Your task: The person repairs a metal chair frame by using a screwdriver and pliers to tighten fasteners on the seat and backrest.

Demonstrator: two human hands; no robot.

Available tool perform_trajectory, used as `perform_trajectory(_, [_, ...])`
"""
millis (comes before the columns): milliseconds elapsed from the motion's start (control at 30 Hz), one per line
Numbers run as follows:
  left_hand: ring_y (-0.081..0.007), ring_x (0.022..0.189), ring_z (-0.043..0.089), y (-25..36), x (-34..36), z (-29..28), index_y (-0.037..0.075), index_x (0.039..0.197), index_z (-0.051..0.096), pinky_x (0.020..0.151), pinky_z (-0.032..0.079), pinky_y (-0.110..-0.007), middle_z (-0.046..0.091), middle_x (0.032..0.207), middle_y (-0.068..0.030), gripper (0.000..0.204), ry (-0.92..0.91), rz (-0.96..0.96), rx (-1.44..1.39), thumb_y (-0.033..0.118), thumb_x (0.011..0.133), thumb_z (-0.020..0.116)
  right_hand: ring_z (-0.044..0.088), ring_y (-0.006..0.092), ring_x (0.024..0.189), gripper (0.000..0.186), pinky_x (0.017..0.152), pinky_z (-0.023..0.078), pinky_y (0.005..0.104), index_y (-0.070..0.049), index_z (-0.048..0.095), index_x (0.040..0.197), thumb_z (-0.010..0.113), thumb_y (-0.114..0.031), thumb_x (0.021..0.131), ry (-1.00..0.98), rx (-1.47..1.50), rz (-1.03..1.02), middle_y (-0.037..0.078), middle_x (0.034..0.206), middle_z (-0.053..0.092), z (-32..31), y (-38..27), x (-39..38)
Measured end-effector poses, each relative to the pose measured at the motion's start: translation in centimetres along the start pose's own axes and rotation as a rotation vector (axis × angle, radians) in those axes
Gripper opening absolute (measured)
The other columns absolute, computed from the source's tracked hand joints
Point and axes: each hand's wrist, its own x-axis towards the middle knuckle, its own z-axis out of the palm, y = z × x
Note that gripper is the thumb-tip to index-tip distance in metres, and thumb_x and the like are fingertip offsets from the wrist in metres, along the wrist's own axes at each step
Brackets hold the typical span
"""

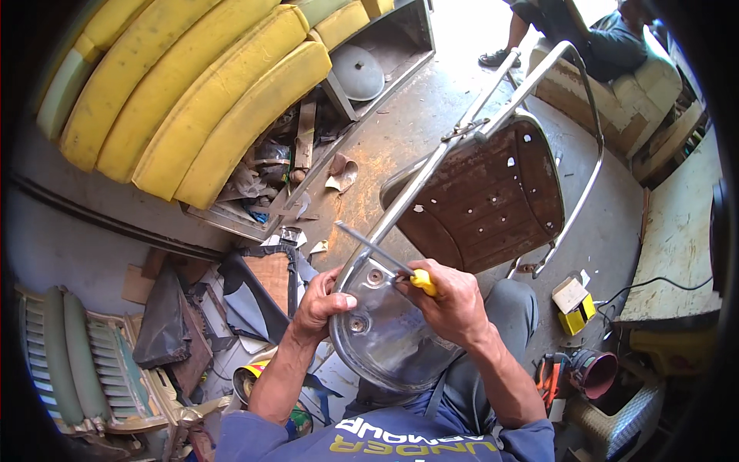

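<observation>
A metal folding-type chair frame (pixel 419 185) of bent tubing lies tilted in front of me, its rounded end plate (pixel 392 350) resting against my lap. That plate is bare, scuffed metal with round holes near its upper left. My left hand (pixel 319 306) is closed round the plate's left edge, thumb on top. In my right hand (pixel 456 306) is a screwdriver (pixel 423 282) with a yellow handle; its long shaft points up and left across the tubing. Farther along the frame sits a brown, rusty seat pan (pixel 485 200) with several small holes.
Long yellow cushions (pixel 231 123) are stacked on a cabinet at the upper left. Dark fabric-covered pieces (pixel 165 331) and scraps lie at my left. To the right are a yellow box (pixel 576 312), red-handled pliers (pixel 550 377) and an open can (pixel 594 373). Another person (pixel 616 46) sits beyond the frame.
</observation>
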Motion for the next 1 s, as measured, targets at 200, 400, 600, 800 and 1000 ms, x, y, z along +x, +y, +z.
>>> perform_trajectory(200, [-0.0149, 0.093, 0.071, -0.4, 0.1, -0.6, -0.012, 0.136, 0.052, 0.085, 0.059, -0.027, 0.071, 0.113, -0.0137, 0.071, -0.034, 0.004, -0.035, 0.018, 0.076, 0.074, 0.07, 0.0308, 0.083, 0.025, 0.07, 0.056, 0.0389, -0.005, 0.069, 0.103, 0.077, -0.003, 0.079, -0.045, -0.177, -0.134, 0.01, 0.094, 0.07, 0.7, -1.2, 1.5])
perform_trajectory(400, [-0.0092, 0.086, 0.065, -0.7, -0.2, -0.8, -0.01, 0.132, 0.057, 0.078, 0.053, -0.023, 0.069, 0.106, -0.0071, 0.061, -0.051, 0.053, -0.034, 0.017, 0.079, 0.073, 0.071, 0.029, 0.086, 0.035, 0.07, 0.057, 0.0382, -0.008, 0.068, 0.106, 0.074, 0.001, 0.073, -0.059, -0.191, -0.187, 0.009, 0.096, 0.07, 1.9, -0.8, 1.3])
perform_trajectory(600, [-0.0066, 0.091, 0.063, -1.8, 0.3, -1.4, -0.01, 0.138, 0.053, 0.082, 0.051, -0.021, 0.068, 0.108, -0.0043, 0.069, -0.088, 0.098, -0.04, 0.016, 0.078, 0.076, 0.071, 0.0275, 0.091, 0.039, 0.071, 0.059, 0.038, -0.008, 0.069, 0.108, 0.076, -0.002, 0.07, -0.062, -0.392, -0.296, 0.009, 0.102, 0.071, 2.7, -1.9, 1.6])
perform_trajectory(800, [-0.0072, 0.093, 0.063, -2.3, 0.3, -1.6, -0.011, 0.137, 0.054, 0.082, 0.051, -0.022, 0.068, 0.106, -0.0041, 0.068, -0.093, 0.145, -0.06, 0.016, 0.079, 0.076, 0.071, 0.0313, 0.097, 0.045, 0.078, 0.06, 0.0387, -0.012, 0.07, 0.116, 0.078, 0.0, 0.073, -0.195, -0.435, -0.188, 0.012, 0.111, 0.069, 2.4, -3.3, 1.7])
perform_trajectory(1000, [-0.0064, 0.086, 0.059, -2.2, 0.4, -1.8, -0.009, 0.132, 0.059, 0.075, 0.047, -0.021, 0.066, 0.1, -0.0009, 0.065, -0.129, 0.13, -0.048, 0.024, 0.079, 0.075, 0.071, 0.0331, 0.097, 0.05, 0.08, 0.06, 0.0395, -0.012, 0.069, 0.119, 0.077, 0.002, 0.071, -0.236, -0.43, -0.149, 0.012, 0.113, 0.069, 2.4, -2.8, 2.2])
